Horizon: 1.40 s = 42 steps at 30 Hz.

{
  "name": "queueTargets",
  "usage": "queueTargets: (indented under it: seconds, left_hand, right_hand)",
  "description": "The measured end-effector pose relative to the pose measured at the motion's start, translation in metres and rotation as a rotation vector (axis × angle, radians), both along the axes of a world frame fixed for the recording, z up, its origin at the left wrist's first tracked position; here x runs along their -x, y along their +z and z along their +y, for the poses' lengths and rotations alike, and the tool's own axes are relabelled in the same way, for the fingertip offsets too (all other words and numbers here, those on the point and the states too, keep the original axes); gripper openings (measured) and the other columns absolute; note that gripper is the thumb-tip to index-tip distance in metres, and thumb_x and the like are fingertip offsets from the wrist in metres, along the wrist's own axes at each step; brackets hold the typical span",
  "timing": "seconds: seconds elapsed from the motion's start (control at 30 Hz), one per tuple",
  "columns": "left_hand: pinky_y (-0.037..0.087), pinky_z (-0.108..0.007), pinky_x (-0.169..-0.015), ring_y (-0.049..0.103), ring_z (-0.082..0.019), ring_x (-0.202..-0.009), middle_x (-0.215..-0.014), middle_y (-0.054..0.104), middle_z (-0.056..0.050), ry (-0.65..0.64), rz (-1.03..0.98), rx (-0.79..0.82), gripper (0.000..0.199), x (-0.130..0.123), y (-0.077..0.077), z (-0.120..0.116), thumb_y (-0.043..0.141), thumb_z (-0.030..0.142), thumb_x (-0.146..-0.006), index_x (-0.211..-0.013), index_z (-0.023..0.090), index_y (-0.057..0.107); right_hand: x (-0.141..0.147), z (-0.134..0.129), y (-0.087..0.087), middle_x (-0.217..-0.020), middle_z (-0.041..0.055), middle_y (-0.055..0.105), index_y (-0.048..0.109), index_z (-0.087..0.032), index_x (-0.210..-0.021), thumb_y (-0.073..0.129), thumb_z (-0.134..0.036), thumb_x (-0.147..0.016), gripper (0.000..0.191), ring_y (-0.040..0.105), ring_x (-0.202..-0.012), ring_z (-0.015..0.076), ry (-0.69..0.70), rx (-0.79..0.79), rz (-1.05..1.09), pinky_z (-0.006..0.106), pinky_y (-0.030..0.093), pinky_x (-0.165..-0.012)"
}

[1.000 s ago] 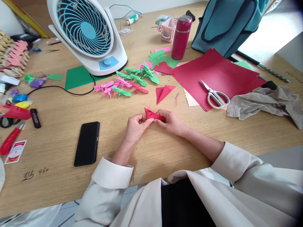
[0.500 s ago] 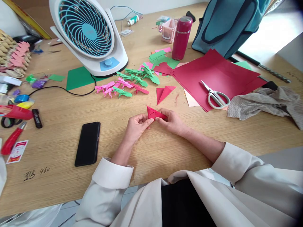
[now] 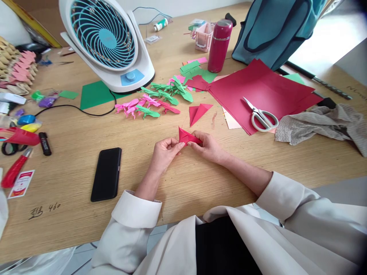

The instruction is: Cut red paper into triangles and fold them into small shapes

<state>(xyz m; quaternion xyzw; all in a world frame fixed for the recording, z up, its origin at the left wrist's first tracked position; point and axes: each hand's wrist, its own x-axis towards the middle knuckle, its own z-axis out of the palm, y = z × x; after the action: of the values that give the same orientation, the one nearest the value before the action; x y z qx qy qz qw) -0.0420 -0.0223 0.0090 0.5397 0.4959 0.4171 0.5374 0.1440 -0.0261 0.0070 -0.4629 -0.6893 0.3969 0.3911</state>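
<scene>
Between my two hands is a small piece of folded red paper point(image 3: 185, 137), with one pointed corner standing up at its left. My left hand point(image 3: 166, 152) pinches its left lower edge between thumb and fingers. From the other side, my right hand point(image 3: 209, 147) grips the right end, its thumb on the near face and fingers behind. Just beyond lies another folded red paper piece point(image 3: 200, 113) on the table. Farther back, several folded paper figures point(image 3: 160, 97) in green, pink and red lie in a loose group.
Red sheets point(image 3: 258, 91) lie at the right, with white-handled scissors point(image 3: 261, 115) on them and a crumpled cloth point(image 3: 318, 124) alongside. A black phone point(image 3: 106, 174) is left of my hands. Behind stand a fan point(image 3: 107, 42), a red flask point(image 3: 220, 46) and a blue bag point(image 3: 275, 34).
The upright corner of the folded red paper has shifted very slightly right and up. Both hands keep their pinch on it, almost still.
</scene>
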Motion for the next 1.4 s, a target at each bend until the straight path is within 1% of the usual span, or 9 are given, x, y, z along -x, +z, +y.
queueTargets:
  seconds: [0.2,0.37,0.53,0.6,0.73,1.0,1.2,1.3,1.4]
  left_hand:
    - [0.042,-0.021,-0.052,0.051,-0.008,-0.053,-0.059,0.058,0.003,0.003,0.02,0.007,0.028,0.002,0.0,0.001,0.08,0.039,-0.069,-0.065,0.016,0.064]
    - [0.041,-0.022,-0.053,0.05,-0.009,-0.053,-0.057,0.057,0.003,0.013,0.05,-0.039,0.029,0.002,-0.001,0.0,0.079,0.039,-0.071,-0.064,0.016,0.064]
    - [0.042,-0.023,-0.054,0.052,-0.009,-0.053,-0.06,0.061,0.002,-0.015,0.022,0.021,0.028,0.003,0.001,0.002,0.081,0.039,-0.067,-0.069,0.016,0.067]
    - [0.042,-0.022,-0.054,0.052,-0.009,-0.053,-0.06,0.06,0.002,-0.01,0.01,0.032,0.027,0.003,0.003,0.002,0.081,0.038,-0.067,-0.067,0.016,0.066]
    - [0.039,-0.02,-0.052,0.05,-0.007,-0.052,-0.055,0.056,0.004,0.024,0.007,0.03,0.027,0.0,0.004,0.0,0.08,0.033,-0.067,-0.061,0.016,0.061]
    - [0.042,-0.02,-0.051,0.05,-0.007,-0.051,-0.057,0.057,0.004,0.07,-0.021,0.033,0.027,-0.006,0.006,-0.004,0.08,0.033,-0.065,-0.06,0.015,0.061]
    - [0.048,-0.022,-0.054,0.053,-0.009,-0.054,-0.062,0.062,0.001,0.007,-0.057,0.128,0.032,-0.004,0.011,-0.003,0.085,0.041,-0.06,-0.066,0.015,0.067]
    - [0.046,-0.023,-0.053,0.052,-0.009,-0.053,-0.059,0.061,0.001,-0.007,-0.037,0.13,0.034,-0.002,0.011,-0.002,0.086,0.042,-0.058,-0.062,0.015,0.066]
    - [0.043,-0.022,-0.053,0.051,-0.008,-0.052,-0.056,0.059,0.001,0.005,-0.013,0.107,0.034,-0.002,0.01,-0.001,0.085,0.042,-0.059,-0.059,0.015,0.065]
  right_hand:
    - [-0.001,0.0,-0.003,-0.07,-0.0014,0.047,0.048,-0.02,-0.072,0.054,-0.036,-0.089,0.024,0.043,-0.063,0.0131,0.051,-0.008,-0.011,0.027,0.034,-0.06]
    - [-0.002,0.0,-0.001,-0.071,-0.0009,0.049,0.049,-0.019,-0.073,0.054,-0.035,-0.089,0.023,0.044,-0.065,0.0135,0.064,-0.003,-0.014,0.028,0.034,-0.061]
    - [-0.002,0.0,-0.001,-0.071,-0.0009,0.048,0.047,-0.02,-0.072,0.054,-0.034,-0.089,0.023,0.044,-0.064,0.0136,0.072,-0.023,-0.012,0.028,0.034,-0.061]
    - [-0.002,0.0,-0.001,-0.071,-0.0009,0.049,0.048,-0.02,-0.072,0.054,-0.033,-0.088,0.022,0.044,-0.064,0.0135,0.078,-0.022,-0.011,0.028,0.034,-0.061]
    - [-0.001,-0.001,0.0,-0.07,-0.0019,0.048,0.05,-0.019,-0.073,0.056,-0.033,-0.086,0.02,0.043,-0.062,0.0125,0.067,0.024,-0.014,0.027,0.032,-0.059]
    - [-0.001,-0.001,0.006,-0.064,-0.0042,0.044,0.051,-0.018,-0.072,0.06,-0.042,-0.084,0.028,0.038,-0.06,0.0108,0.041,0.129,0.052,0.025,0.03,-0.056]
    - [-0.002,0.001,0.002,-0.065,-0.0032,0.046,0.053,-0.018,-0.073,0.058,-0.044,-0.086,0.029,0.039,-0.06,0.0114,0.06,0.11,0.03,0.025,0.03,-0.056]
    - [-0.003,0.001,0.001,-0.066,-0.0028,0.046,0.054,-0.018,-0.074,0.057,-0.042,-0.087,0.028,0.039,-0.06,0.0117,0.075,0.098,0.001,0.025,0.03,-0.056]
    - [-0.003,0.001,0.001,-0.067,-0.0024,0.048,0.054,-0.018,-0.075,0.056,-0.042,-0.088,0.027,0.041,-0.061,0.0118,0.086,0.091,0.001,0.025,0.031,-0.057]
